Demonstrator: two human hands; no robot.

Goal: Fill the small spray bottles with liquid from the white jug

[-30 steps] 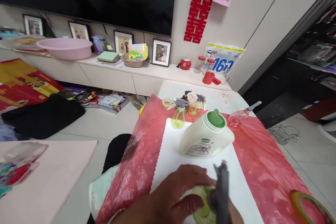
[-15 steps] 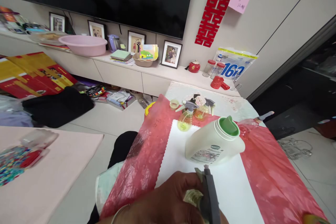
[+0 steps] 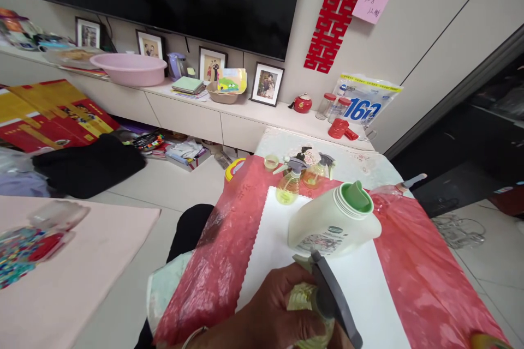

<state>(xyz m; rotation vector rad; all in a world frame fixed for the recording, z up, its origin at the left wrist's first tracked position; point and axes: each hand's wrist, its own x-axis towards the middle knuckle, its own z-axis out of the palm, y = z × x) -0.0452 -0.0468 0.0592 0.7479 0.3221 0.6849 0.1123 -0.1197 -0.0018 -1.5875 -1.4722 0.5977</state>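
Spray bottle [image 3: 315, 305] gripped by left hand [image 3: 270, 311] over white sheet [image 3: 270, 234]

The grey sprayer head [image 3: 329, 297] now leans toward 5 o'clock; the left hand [image 3: 270, 311] has turned the small bottle [image 3: 303, 300]

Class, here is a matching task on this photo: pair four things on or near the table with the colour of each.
Things:
1. Cap of the big jug
2. Trigger head on the bottle in the left hand
3. Basin on the sideboard
4. Plastic sheet over the table

Colours:
a. pink
b. red
c. green
d. grey

Pairs: 1-c, 2-d, 3-a, 4-b
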